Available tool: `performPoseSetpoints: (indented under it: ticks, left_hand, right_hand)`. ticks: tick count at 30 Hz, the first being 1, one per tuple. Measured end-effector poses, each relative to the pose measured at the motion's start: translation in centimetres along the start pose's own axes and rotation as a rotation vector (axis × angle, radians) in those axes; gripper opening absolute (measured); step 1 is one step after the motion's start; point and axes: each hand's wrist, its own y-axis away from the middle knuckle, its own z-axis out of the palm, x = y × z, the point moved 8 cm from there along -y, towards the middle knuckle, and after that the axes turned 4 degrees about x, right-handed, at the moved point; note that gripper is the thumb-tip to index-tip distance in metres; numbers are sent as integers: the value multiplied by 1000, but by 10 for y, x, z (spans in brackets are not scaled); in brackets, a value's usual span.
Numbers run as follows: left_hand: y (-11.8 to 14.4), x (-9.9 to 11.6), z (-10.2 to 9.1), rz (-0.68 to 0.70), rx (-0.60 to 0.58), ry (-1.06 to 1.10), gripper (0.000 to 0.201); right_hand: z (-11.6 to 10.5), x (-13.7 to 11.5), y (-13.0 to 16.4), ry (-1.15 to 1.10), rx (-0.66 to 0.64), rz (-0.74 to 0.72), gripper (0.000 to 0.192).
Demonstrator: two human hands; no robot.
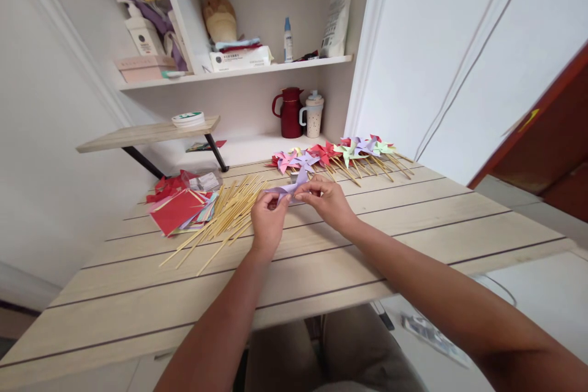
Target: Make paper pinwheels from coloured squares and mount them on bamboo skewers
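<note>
Two hands: left hand [267, 215] and right hand [327, 201], both pinched on one lilac paper piece [290, 188] just above the table [413, 220].
Pinwheels [335, 153]: roughly nine, rowed behind.
Sticks [225, 211]: one loose heap, uncountable.
Paper stack [181, 208]: one.

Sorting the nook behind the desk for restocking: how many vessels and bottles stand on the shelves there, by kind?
Red jug: 1
Speckled lidded mug: 1
Small blue-capped bottle: 1
White pump bottle: 1
Total: 4
</note>
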Motion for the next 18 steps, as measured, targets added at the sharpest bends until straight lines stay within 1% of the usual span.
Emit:
performPoseSetpoints:
  ticks: [8, 13, 18]
  left_hand:
    - [1, 5, 1, 2, -17, 17, 13]
    - [1, 6, 0, 1, -7, 16, 13]
    - [2, 7, -1, 2, -9, -17, 12]
  right_hand:
    - [-1, 0, -1, -38, -2, 3, 9]
    - [0, 0, 0, -38, 2, 10, 10]
    - [0, 1, 0, -22, 3, 27, 10]
